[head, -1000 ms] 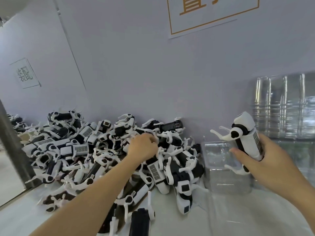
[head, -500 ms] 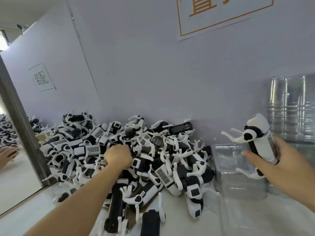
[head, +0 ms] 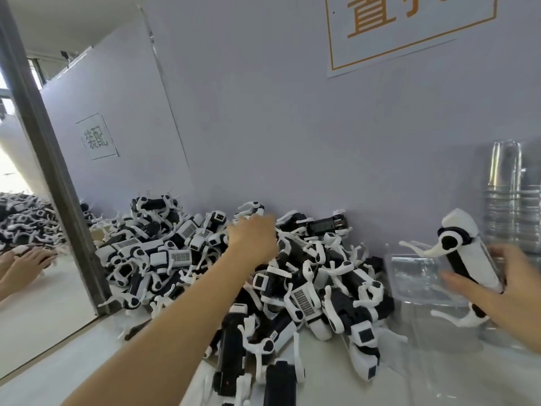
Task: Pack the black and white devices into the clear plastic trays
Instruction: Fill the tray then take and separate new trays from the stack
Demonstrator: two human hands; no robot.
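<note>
At four o'clock my right hand [head: 509,291] grips one black and white device [head: 468,259] over a clear plastic tray [head: 415,276]. Farther, toward twelve, my left hand [head: 253,240] reaches onto the device pile [head: 292,288]; its grip I cannot tell.

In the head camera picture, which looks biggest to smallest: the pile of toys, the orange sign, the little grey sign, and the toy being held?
1. Pile of devices
2. Orange-framed sign, partly cut off
3. Held device, though it is nearer the camera
4. Small grey sign, farther away
</note>
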